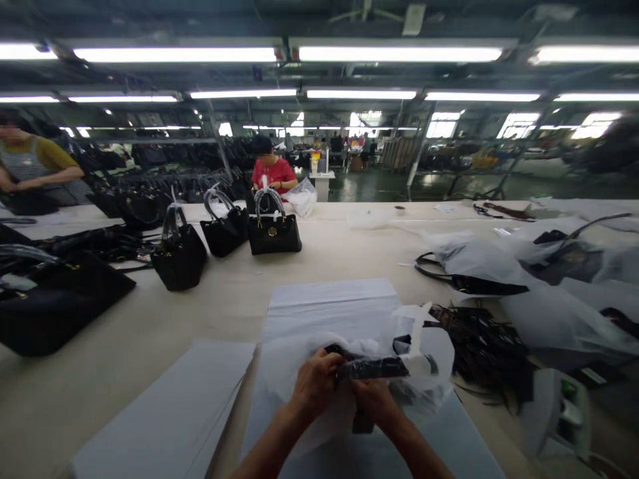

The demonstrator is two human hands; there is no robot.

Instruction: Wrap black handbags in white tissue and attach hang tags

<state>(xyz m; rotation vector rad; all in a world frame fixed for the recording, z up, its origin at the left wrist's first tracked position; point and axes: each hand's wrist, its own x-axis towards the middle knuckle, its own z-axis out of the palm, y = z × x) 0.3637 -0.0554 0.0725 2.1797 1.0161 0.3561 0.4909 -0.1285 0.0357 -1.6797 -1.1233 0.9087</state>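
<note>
My left hand [315,380] is closed on the left end of a black strap [377,368] that looks wrapped in clear film. My right hand [377,401] is just below the strap, its fingers mostly hidden beneath it. Around both hands lies crumpled white translucent wrapping [284,362], with a looped white strip [417,336] standing up at its right. A dark piece [363,422] shows under my right wrist. All of this rests on a stack of white paper sheets [329,299].
Black handbags [274,234] with wrapped handles stand at the left and centre. More white sheets [174,406] lie front left. At right are a heap of dark straps [484,352], plastic-covered bags [479,259] and a tape dispenser-like object [562,412]. A person [273,173] sits across the table.
</note>
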